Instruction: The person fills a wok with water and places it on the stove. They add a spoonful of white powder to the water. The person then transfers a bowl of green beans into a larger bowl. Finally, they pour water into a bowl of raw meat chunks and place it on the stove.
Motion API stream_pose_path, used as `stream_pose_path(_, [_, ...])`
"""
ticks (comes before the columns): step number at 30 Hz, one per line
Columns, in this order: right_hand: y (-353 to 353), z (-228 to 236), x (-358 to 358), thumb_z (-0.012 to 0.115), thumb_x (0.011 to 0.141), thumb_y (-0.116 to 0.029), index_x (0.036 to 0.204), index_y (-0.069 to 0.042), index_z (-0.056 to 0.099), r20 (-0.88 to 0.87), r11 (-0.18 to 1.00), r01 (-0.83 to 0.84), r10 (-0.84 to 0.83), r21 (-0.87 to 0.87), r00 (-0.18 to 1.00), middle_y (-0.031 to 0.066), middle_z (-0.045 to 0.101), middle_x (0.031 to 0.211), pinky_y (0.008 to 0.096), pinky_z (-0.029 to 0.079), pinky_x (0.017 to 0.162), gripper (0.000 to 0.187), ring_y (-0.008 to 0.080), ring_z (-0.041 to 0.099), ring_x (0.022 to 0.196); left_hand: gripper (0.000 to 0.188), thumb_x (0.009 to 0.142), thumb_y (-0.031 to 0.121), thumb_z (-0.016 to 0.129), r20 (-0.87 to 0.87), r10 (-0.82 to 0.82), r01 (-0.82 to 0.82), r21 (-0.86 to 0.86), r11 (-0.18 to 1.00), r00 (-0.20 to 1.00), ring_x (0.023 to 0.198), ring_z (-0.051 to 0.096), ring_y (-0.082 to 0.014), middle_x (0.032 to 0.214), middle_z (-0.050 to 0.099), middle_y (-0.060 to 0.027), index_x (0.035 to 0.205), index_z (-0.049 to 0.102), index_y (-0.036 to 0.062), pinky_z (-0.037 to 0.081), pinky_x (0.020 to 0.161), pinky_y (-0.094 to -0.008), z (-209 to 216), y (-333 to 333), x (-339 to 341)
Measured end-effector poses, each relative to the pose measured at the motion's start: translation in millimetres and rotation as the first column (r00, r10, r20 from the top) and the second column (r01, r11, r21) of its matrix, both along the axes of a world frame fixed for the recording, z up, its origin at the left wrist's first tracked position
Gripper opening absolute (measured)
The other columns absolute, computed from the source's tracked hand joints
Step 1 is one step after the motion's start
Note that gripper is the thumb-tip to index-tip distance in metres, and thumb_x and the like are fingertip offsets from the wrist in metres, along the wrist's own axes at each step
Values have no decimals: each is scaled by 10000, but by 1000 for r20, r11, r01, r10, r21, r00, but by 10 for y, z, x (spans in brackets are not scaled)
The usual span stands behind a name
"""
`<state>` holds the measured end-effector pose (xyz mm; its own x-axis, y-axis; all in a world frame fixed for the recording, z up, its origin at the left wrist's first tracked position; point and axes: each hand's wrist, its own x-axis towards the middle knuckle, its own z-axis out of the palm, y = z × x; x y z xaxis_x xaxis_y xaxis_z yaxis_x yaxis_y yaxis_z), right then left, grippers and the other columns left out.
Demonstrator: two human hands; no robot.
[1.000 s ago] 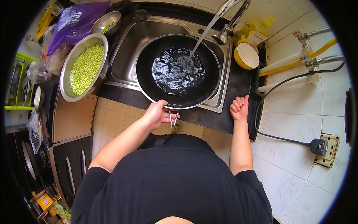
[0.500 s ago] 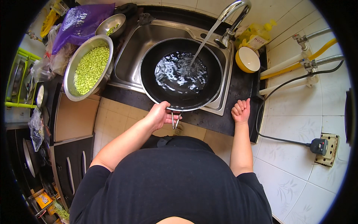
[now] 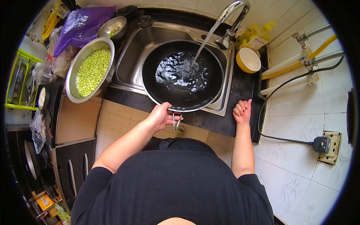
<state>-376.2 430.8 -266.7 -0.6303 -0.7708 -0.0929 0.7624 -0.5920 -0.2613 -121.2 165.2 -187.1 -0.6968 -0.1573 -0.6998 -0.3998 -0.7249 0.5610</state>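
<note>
Left hand (image 3: 160,117) had its fingers wrapped tight on the metal handle (image 3: 176,120) of the round black wok (image 3: 182,75), which sat in the steel sink (image 3: 131,56) under running tap water. Right hand (image 3: 242,111) rested on the dark bench (image 3: 240,88) edge, fingers loosely curled, holding nothing.

Left hand (image 3: 160,116) clenched — right hand (image 3: 242,111) loosely curled

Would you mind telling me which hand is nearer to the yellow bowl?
Right. The right hand rests on the dark counter just below the yellow bowl; the left hand grips the wok handle, farther left.
</note>
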Motion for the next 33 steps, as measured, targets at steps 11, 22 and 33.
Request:
stream_pose_path(11, [14,-1,7,368,914,-395,592,-114,379,9,1000,17,-17,8,1000,3,341,541,222,241,349,428,95,283,400,367,845,200,298,-11,-12,11,-3,1000,1000,762,622,-281,941,592,-177,1035,479,-56,509,604,-320,-10,-10,-9])
stream_pose_path(22, [10,-3,15,365,915,-396,616,-110,393,4,999,-7,7,-36,1000,3,345,555,221,253,363,416,94,290,408,339,839,185,298,1,11,-11,4,1000,1000,733,628,-246,909,598,-160,1014,486,-37,482,554,-290,60,4,-19])
stream_pose_path(33, [7,-8,24,369,914,-393,633,-102,420,-8,999,-7,7,-48,1000,5,350,567,220,258,370,407,93,296,420,339,839,190,302,16,4,-4,-4,1000,1000,734,627,-253,905,595,-163,1013,482,-40,488,550,-294,35,-4,-7])
